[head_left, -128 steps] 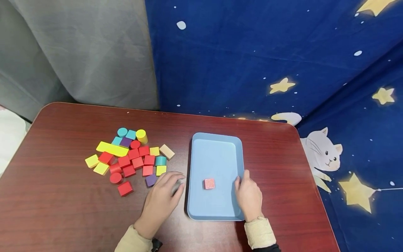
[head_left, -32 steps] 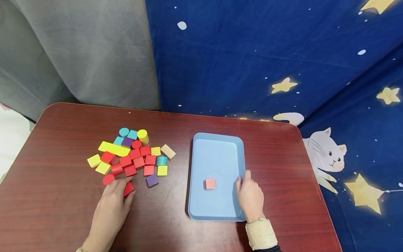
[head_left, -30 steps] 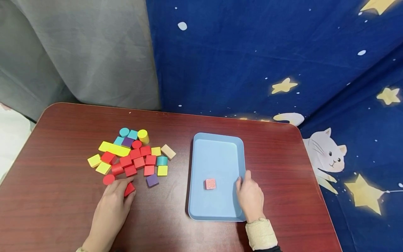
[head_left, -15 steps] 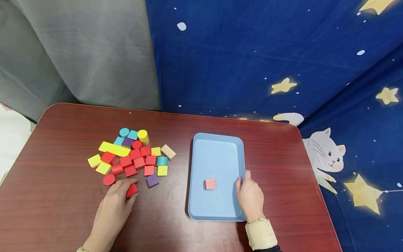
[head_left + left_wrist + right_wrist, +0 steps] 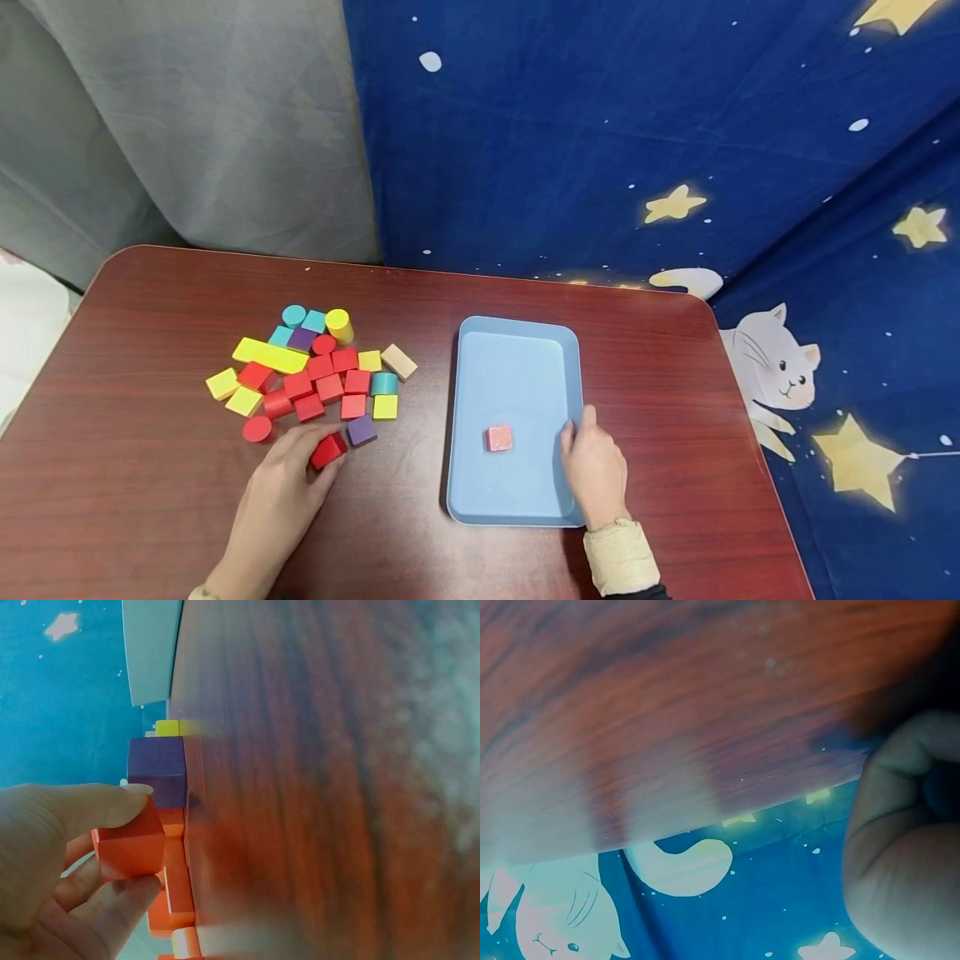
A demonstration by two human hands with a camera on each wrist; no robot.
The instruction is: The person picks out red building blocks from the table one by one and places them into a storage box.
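My left hand [image 5: 281, 487] pinches a red block [image 5: 328, 451] between thumb and fingers, just below the pile of blocks. In the left wrist view the red block [image 5: 129, 841] sits between the thumb above and the fingertips below. A purple block [image 5: 362, 430] lies right beside it. My right hand [image 5: 596, 467] grips the right wall of the light blue tray [image 5: 517, 508], thumb on the inner side. One pink glittery cube [image 5: 498, 438] rests in the tray. In the right wrist view, only part of the curled right hand [image 5: 907, 847] shows.
Left on the brown table [image 5: 150, 500] lies a pile of blocks: several red cubes [image 5: 329, 387], a long yellow bar [image 5: 270, 356], a yellow cylinder [image 5: 339, 325], a red cylinder [image 5: 258, 429] and a plain wooden block [image 5: 400, 362]. A curtain [image 5: 525, 150] hangs behind the table.
My left hand came from beside the tray to the red block at the pile's near side, pinched it and has moved it slightly right. The right hand stays at the tray.
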